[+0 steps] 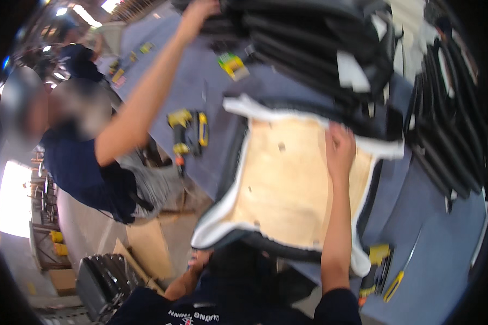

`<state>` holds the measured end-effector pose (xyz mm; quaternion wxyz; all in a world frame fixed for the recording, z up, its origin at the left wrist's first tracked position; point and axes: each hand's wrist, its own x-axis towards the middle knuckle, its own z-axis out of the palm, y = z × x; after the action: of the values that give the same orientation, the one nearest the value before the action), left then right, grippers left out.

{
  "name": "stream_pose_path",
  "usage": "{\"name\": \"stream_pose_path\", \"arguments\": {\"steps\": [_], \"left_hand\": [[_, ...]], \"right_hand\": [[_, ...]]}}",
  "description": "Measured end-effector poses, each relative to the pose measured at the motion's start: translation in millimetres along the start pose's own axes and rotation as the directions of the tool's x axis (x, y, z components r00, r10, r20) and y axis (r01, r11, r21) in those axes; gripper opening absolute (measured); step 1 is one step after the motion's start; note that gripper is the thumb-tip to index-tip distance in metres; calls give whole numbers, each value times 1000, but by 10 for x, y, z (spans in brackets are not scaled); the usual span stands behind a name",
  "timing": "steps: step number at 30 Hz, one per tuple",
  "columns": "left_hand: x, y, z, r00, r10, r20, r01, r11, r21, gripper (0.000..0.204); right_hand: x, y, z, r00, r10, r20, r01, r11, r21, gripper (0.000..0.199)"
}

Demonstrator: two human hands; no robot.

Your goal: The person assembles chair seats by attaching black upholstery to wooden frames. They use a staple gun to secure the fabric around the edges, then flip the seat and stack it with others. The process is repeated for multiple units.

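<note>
A chair seat panel (287, 179) lies underside up before me, its bare plywood facing me. Black upholstery (276, 242) wraps its edges, and white lining (220, 219) sticks out at the corners. My right hand (341, 147) is over the plywood near the far edge, its fingers curled closed by the white lining. Whether they pinch anything I cannot make out. My left hand (200, 258) is at the near left corner, just below the white flap; its fingers are mostly hidden.
A co-worker (87, 168) on the left reaches an arm over to piled black covers (309, 46). A yellow-black drill (180, 132) lies left of the panel. At right are a yellow-black staple gun (378, 265), a yellow-handled screwdriver (396, 284) and stacked black pieces (444, 119).
</note>
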<state>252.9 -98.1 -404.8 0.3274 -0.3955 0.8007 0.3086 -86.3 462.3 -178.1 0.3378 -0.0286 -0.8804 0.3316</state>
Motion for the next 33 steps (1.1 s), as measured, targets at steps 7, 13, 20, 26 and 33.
{"name": "stream_pose_path", "arguments": {"steps": [7,13,20,26,33], "left_hand": [[-269,-158,-3,1000,-23,16,23,1000,3,108],[-246,-158,-22,1000,-3,22,3,1000,8,108],[118,-43,88,992,2,126,27,973,-228,108],[-66,297,96,990,-48,-130,42,998,-51,114],[-461,-313,-58,621,753,-217,-762,645,60,66]], "right_hand": [[18,-86,-32,1000,4,2,-5,997,82,14],[-50,-36,-22,999,31,-7,-29,987,160,16],[-78,80,-26,998,-58,39,50,982,184,17],[-99,-132,-64,989,145,33,-147,907,396,15],[-111,85,13,970,231,76,-242,894,377,21]]}}
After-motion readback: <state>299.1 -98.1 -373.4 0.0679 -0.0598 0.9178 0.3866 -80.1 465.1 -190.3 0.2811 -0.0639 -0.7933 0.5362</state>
